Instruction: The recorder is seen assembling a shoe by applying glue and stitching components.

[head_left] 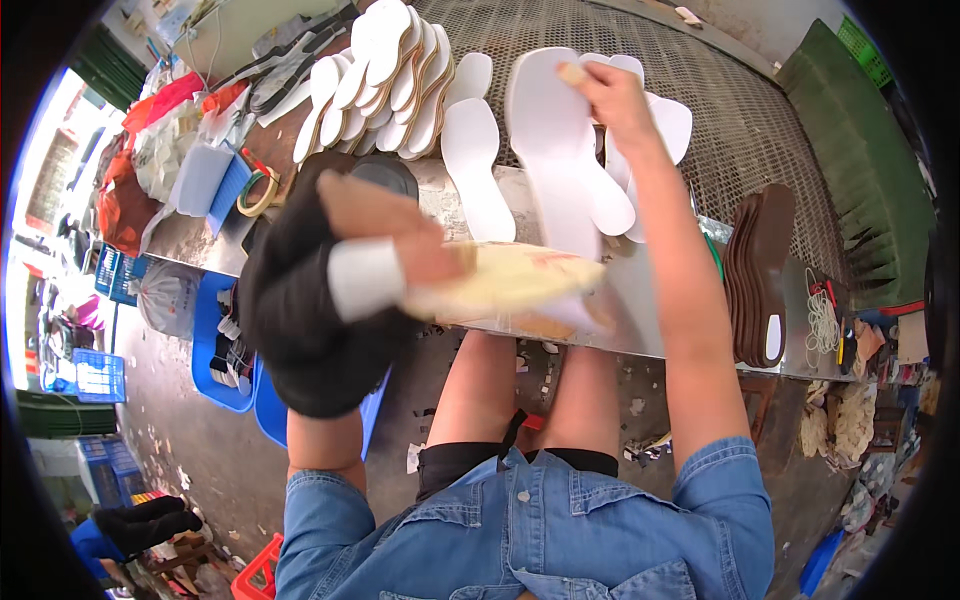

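My right hand (615, 100) pinches the upper edge of a large white shoe insole (545, 130), which hangs over the bench edge. Blurred by motion, my left hand (410, 240) is closed on a pale yellow flat piece (510, 280) with reddish marks; its exact kind is unclear. This piece crosses in front of the insole's lower part. A black sleeve covers my left forearm, with a white band near the wrist. Just left of the held insole lies a single white insole (472, 165). Further white insoles (672, 128) lie behind my right hand.
A stack of white insoles (400, 75) stands at the back left. Brown soles (760, 270) stand in a row at the right, near a coil of cord (822, 325). A tape roll (258, 192) and bags lie left. Blue bins (215, 345) sit below the bench.
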`<control>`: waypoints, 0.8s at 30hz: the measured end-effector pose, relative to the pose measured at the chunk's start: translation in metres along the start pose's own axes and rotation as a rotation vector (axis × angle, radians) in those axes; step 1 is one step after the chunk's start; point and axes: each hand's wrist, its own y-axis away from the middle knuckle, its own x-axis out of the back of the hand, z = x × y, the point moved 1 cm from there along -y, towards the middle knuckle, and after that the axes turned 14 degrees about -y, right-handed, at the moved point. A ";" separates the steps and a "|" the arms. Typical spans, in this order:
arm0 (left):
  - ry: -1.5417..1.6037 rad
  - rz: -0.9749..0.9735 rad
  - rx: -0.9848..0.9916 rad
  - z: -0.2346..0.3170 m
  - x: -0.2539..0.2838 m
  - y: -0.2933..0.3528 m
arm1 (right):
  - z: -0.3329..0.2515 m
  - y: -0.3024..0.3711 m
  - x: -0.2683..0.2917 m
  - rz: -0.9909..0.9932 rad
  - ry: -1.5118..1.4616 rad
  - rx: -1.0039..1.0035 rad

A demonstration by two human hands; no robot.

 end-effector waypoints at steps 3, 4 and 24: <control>0.114 -0.067 0.024 -0.014 -0.012 -0.006 | 0.032 -0.030 -0.010 -0.031 0.215 0.032; 0.142 -0.102 0.036 -0.018 -0.009 -0.005 | 0.037 -0.034 -0.016 -0.062 0.267 0.057; 0.752 -0.873 1.051 -0.076 -0.158 0.055 | 0.026 0.149 0.029 0.426 0.456 0.136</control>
